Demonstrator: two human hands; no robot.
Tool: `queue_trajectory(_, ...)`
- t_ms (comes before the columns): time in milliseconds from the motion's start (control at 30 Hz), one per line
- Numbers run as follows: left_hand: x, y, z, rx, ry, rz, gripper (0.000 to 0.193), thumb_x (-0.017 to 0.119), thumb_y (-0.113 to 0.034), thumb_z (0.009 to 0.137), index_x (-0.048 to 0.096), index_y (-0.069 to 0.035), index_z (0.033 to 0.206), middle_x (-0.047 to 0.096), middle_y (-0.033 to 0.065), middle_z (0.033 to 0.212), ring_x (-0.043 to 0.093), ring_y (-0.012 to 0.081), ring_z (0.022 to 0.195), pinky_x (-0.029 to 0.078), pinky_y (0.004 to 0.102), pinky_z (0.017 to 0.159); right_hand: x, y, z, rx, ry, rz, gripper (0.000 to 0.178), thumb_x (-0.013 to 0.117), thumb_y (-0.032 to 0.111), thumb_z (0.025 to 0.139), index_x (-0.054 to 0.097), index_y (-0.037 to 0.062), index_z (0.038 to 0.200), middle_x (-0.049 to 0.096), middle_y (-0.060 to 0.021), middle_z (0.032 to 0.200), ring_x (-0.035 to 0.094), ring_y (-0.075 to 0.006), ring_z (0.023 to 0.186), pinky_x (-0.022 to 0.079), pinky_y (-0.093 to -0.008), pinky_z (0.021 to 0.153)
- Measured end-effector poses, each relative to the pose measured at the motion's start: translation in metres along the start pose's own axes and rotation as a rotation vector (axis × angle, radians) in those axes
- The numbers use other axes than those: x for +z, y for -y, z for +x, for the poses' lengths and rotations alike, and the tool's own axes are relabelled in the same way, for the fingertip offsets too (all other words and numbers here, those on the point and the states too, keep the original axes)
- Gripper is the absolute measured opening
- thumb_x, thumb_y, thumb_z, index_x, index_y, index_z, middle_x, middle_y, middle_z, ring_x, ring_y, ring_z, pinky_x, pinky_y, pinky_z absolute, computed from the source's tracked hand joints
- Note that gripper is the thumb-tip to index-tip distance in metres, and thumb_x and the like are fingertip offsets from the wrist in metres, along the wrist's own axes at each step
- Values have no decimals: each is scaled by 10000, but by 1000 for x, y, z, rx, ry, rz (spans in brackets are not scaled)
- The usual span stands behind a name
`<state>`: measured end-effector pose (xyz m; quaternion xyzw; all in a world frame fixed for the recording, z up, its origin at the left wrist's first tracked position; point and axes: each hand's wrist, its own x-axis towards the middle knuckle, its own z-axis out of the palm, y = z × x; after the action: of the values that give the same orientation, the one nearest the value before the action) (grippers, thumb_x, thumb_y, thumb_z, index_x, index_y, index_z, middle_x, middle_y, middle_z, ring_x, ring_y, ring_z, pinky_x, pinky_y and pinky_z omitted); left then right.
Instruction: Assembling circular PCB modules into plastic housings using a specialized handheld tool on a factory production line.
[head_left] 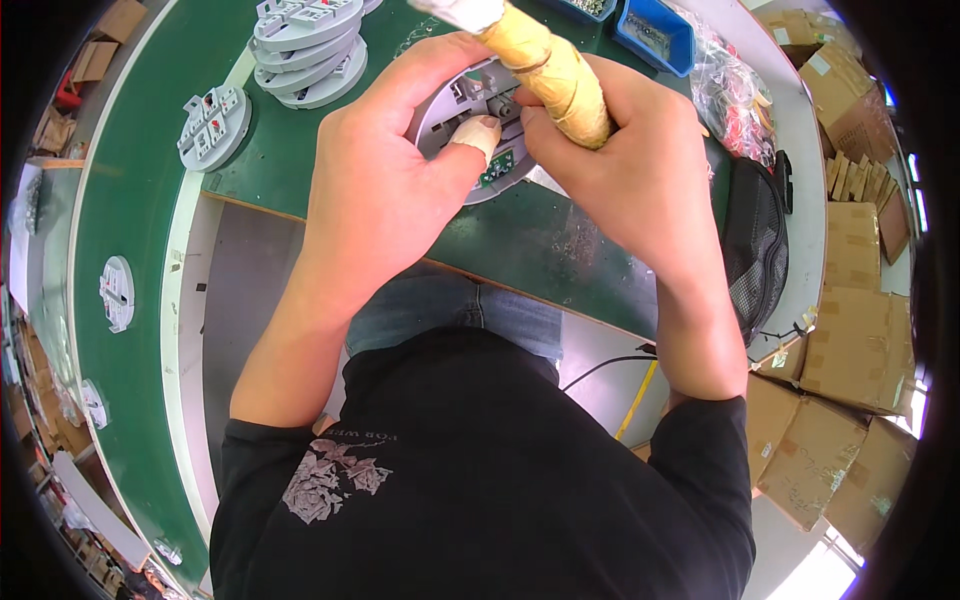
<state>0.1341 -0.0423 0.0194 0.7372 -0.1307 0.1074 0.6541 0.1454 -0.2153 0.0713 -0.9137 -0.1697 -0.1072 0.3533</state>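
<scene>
A round grey plastic housing is held over the bench between my two hands. A small green circuit board and dark fittings show inside it. My left hand is closed around its left side, the taped thumb pressing inside. At the right rim, the thumb and forefinger of my right hand are pinched together; whatever tiny part lies between them is hidden. Across that hand, between thumb and forefinger, slants a thick stick wrapped in yellow tape with a whitish upper end. How firmly it is gripped cannot be made out.
Stacked grey round housings stand at the far left, with a single one beside them. Blue bins and clear plastic bags lie far right, near a black mesh bag. Cardboard boxes pile up beyond the right edge.
</scene>
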Motion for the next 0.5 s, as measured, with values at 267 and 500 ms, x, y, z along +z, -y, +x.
queue_trajectory(267, 0, 6, 5, 39, -25, -12, 421, 663, 32, 819, 618, -29, 1233, 713, 83, 1044, 669, 116, 929, 523, 269, 819, 3, -4, 6, -118, -14, -64, 170, 708, 103, 731, 642, 4, 852, 636, -201, 820, 612, -418, 808, 501, -449, 713)
queue_trajectory(500, -3, 8, 10, 35, 30, -7, 431, 696, 14, 850, 589, 0, 1268, 661, 51, 1124, 628, 118, 1018, 505, 274, 887, 4, -8, 10, -124, -3, -94, 174, 714, 107, 755, 647, 5, 880, 637, -175, 794, 602, -342, 747, 492, -408, 687)
